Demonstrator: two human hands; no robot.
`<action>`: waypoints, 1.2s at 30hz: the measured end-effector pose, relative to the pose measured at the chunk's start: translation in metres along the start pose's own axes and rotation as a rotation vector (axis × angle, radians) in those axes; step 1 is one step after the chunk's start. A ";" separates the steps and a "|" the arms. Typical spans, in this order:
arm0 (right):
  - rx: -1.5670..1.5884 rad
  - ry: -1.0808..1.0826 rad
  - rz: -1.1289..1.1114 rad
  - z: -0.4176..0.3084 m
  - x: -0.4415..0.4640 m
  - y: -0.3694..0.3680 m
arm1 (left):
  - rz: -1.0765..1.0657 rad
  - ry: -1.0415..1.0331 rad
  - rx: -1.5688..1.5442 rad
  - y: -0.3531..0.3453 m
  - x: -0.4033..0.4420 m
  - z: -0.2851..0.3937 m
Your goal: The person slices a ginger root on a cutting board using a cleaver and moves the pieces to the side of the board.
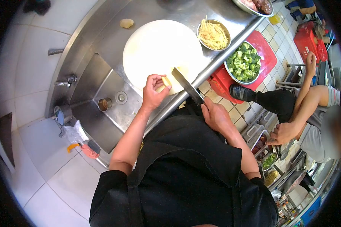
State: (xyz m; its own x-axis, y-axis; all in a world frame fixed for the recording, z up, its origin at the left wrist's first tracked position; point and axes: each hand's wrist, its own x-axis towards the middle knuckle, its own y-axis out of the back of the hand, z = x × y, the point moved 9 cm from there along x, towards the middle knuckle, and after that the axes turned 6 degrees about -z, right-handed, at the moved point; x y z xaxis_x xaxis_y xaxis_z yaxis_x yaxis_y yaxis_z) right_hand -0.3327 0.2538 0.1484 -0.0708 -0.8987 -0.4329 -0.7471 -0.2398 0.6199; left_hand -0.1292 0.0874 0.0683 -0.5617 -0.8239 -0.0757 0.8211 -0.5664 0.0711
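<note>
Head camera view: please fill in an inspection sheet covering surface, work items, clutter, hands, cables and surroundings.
Surface: steel counter with a round white cutting board.
Work items: knife, pale yellow vegetable piece, bowl of pale yellow strips; one pale lump beyond the board.
Clutter: small metal cup in the sink; clear plastic bag and pink cloth at the sink's end.
Hands: left hand grips the vegetable piece; right hand grips the knife handle, blade over the board, contact unclear.
Cables: nothing seen around the board.
Surroundings: broccoli florets in a bowl on a red plastic stand; another person's hand at right.
</note>
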 end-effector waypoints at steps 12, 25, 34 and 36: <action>0.072 -0.083 0.043 0.041 -0.039 0.009 | 0.022 0.101 0.835 0.037 0.023 0.025; 0.093 -0.110 0.218 0.054 -0.032 0.014 | -0.280 -0.218 0.916 -0.065 0.049 0.050; 0.109 -0.165 0.180 0.064 -0.034 0.006 | -0.278 -0.147 0.818 -0.049 0.066 0.039; 0.103 -0.144 0.192 0.064 -0.034 0.007 | -0.254 -0.020 0.762 -0.038 0.076 0.033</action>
State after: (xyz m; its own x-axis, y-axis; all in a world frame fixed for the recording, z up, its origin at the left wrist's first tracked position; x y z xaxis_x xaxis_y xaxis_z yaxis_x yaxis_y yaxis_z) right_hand -0.3775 0.3065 0.1256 -0.3058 -0.8609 -0.4067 -0.7738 -0.0241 0.6329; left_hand -0.2061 0.0454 0.0926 -0.7296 -0.6641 -0.1631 0.3773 -0.5899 0.7139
